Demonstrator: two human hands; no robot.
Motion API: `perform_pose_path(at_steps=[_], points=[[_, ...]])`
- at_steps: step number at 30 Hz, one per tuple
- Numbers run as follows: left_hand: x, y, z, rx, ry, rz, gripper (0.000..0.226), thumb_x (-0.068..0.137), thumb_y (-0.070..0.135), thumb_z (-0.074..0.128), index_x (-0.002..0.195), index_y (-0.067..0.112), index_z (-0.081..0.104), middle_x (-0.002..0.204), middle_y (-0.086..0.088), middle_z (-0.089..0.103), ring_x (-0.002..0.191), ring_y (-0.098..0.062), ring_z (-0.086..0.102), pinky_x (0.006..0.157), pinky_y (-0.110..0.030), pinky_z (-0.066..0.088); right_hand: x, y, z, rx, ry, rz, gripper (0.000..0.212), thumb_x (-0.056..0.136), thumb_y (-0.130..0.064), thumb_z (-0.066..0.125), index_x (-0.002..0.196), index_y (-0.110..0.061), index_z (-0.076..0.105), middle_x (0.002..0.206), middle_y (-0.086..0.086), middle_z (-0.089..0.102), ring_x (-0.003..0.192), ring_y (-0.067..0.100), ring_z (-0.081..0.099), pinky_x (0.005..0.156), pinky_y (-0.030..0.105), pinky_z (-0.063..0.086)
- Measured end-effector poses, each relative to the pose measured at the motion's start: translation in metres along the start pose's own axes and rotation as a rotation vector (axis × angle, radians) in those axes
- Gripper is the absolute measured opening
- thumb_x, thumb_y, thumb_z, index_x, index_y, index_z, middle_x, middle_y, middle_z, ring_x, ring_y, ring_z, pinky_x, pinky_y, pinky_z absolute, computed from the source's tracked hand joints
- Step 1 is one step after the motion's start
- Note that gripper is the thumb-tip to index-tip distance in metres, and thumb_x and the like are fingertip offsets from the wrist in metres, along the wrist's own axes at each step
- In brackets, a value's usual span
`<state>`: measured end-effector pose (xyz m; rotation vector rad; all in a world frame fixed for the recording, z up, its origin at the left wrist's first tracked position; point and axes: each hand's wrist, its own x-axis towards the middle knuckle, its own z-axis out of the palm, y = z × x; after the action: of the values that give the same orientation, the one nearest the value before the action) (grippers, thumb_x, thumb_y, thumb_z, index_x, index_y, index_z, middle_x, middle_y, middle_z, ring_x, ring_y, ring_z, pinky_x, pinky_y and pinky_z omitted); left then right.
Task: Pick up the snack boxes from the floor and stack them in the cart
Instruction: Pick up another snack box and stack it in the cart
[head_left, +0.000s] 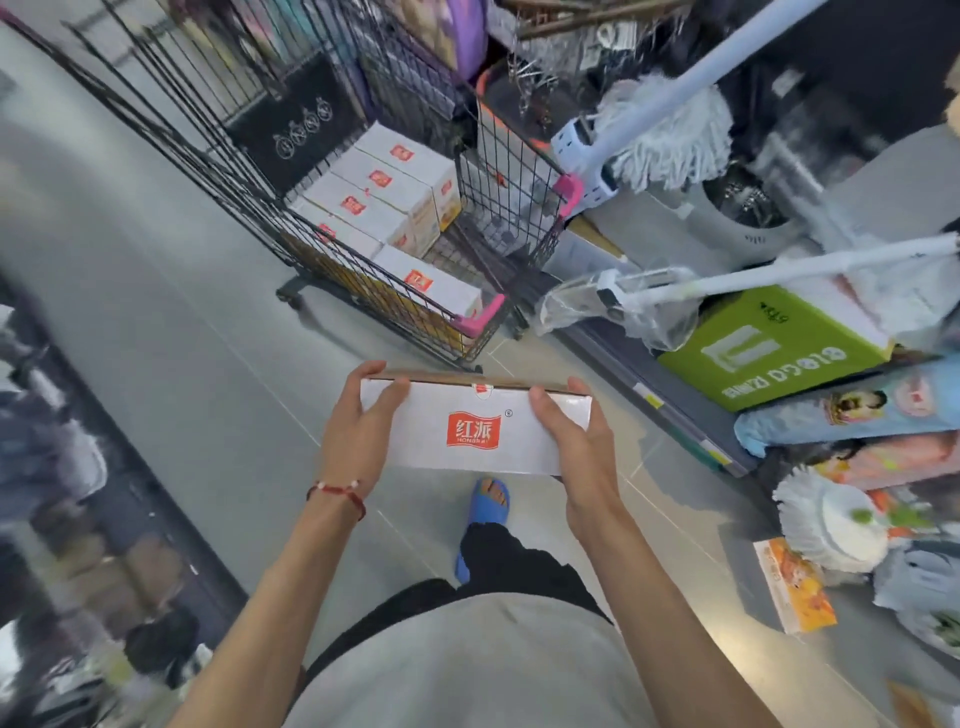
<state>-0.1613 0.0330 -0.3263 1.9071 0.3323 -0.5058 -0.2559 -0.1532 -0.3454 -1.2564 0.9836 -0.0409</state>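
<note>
Left hand (358, 426): clasped on the left end of a white snack box (475, 428) bearing a red logo, thumb on top. Right hand (571, 441): clasped on the right end. The box is held level above the floor (171, 364), just short of the wire cart (395, 244). Five like boxes (379, 202) are lain in the cart, four in a row. One orange box (795, 592) is seen on the floor at right.

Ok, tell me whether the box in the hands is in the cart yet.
Not yet. The box is held by both hands, left hand and right hand, above the floor, short of the cart.
</note>
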Motion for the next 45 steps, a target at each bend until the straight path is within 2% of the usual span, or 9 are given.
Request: perform_pose_path(at_steps=[8,13,18,20,23,31,36,40,45], points=[[0.112,0.081,-0.001,-0.038,-0.033,0.079,0.034,0.098,0.046,0.052,0.131,0.037,0.052,0.121,0.001,0.066,0.105,-0.021,0.066,0.09,-0.037,0.055,0.077,-0.085,0.062,0.029,0.02,-0.066,0.037,0.094,-0.036,0.073,0.125,-0.044,0.054,0.105,-0.006,0.078,0.086,0.002,0.075,0.064,0.013,0.055],[0.181,0.118,-0.012,0.005,-0.06,0.089,0.03,0.099,0.039,0.053,0.13,0.038,0.051,0.106,0.012,0.062,0.088,0.004,0.057,0.065,-0.011,0.041,0.118,-0.119,0.109,0.056,0.101,-0.053,0.016,0.097,-0.042,0.069,0.11,-0.046,0.062,0.1,-0.008,0.08,0.091,0.007,0.075,0.073,0.021,0.054],[0.249,0.148,-0.026,0.039,-0.16,0.086,0.03,0.099,0.038,0.055,0.128,0.037,0.053,0.117,0.01,0.058,0.102,-0.012,0.057,0.074,-0.02,0.041,0.147,-0.14,0.157,0.161,0.176,-0.002,0.041,0.096,-0.041,0.07,0.135,-0.038,0.056,0.105,0.001,0.078,0.096,0.019,0.074,0.052,0.025,0.057],[0.27,0.158,-0.031,0.071,-0.2,0.085,0.028,0.098,0.036,0.056,0.127,0.035,0.055,0.106,0.022,0.057,0.097,0.002,0.054,0.074,-0.017,0.039,0.156,-0.145,0.172,0.191,0.222,0.017,0.047,0.095,-0.042,0.07,0.14,-0.037,0.055,0.109,0.002,0.077,0.103,0.023,0.072,0.051,0.021,0.054],[0.299,0.168,-0.032,0.089,-0.245,0.069,0.026,0.097,0.032,0.057,0.124,0.032,0.058,0.102,0.028,0.053,0.093,0.011,0.048,0.072,-0.014,0.035,0.171,-0.145,0.188,0.223,0.277,0.044,0.042,0.094,-0.042,0.072,0.134,-0.04,0.059,0.106,-0.002,0.079,0.102,0.021,0.074,0.06,0.025,0.056],[0.355,0.174,0.0,0.088,-0.267,-0.056,0.028,0.096,0.027,0.059,0.123,0.027,0.06,0.121,0.002,0.058,0.109,-0.017,0.054,0.083,-0.027,0.039,0.22,-0.137,0.197,0.297,0.299,0.076,0.058,0.085,-0.046,0.077,0.137,-0.03,0.057,0.113,0.001,0.078,0.105,0.022,0.075,0.094,0.047,0.06],[0.379,0.17,0.026,0.084,-0.246,-0.071,0.027,0.098,0.021,0.056,0.125,0.02,0.06,0.11,0.011,0.057,0.089,0.006,0.049,0.066,-0.007,0.036,0.249,-0.134,0.194,0.295,0.299,0.079,0.068,0.086,-0.044,0.078,0.146,-0.027,0.051,0.118,0.003,0.077,0.104,0.019,0.076,0.101,0.049,0.058],[0.404,0.162,0.045,0.064,-0.285,-0.11,0.033,0.099,0.046,0.051,0.127,0.029,0.058,0.124,0.01,0.06,0.107,-0.004,0.056,0.088,-0.02,0.044,0.272,-0.13,0.194,0.291,0.309,0.081,0.075,0.087,-0.04,0.08,0.152,-0.03,0.044,0.131,0.003,0.071,0.109,0.016,0.074,0.104,0.045,0.057],[0.434,0.147,0.063,0.087,-0.296,-0.125,0.024,0.101,0.04,0.051,0.122,0.029,0.054,0.106,0.016,0.059,0.093,0.003,0.054,0.058,-0.005,0.045,0.298,-0.118,0.201,0.236,0.331,0.084,0.076,0.081,-0.036,0.08,0.149,-0.032,0.047,0.131,-0.001,0.071,0.113,0.017,0.072,0.106,0.048,0.055]])
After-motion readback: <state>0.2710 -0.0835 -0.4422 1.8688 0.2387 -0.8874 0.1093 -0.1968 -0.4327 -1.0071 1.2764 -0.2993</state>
